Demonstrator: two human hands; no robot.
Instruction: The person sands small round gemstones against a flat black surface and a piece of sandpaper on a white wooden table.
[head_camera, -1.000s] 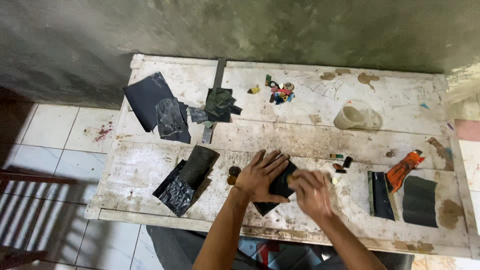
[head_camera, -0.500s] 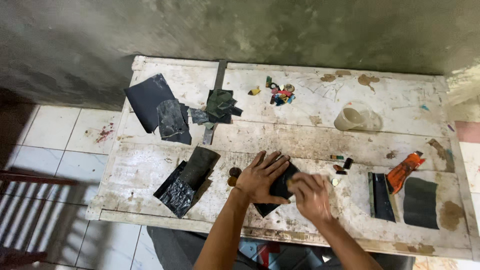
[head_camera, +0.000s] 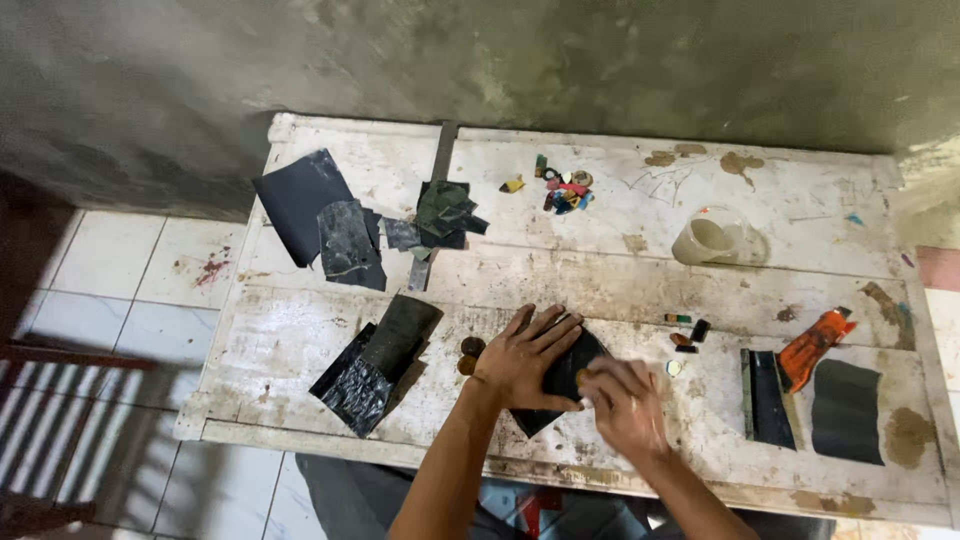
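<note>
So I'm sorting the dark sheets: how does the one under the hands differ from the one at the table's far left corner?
The sheet under the hands is mostly covered, pinned flat by the left hand, with the right hand at its edge. The far-left sheet lies untouched, looks larger, and partly overhangs the table edge. Both are dark, thin and flat.

No packages, labels, signs or screens are visible.

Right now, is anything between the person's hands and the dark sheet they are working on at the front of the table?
Nothing visible. The left hand lies flat on the dark sheet, and the right hand rests at its right edge, blurred. The two small round pieces lie just left of the left hand, off the sheet.
</note>
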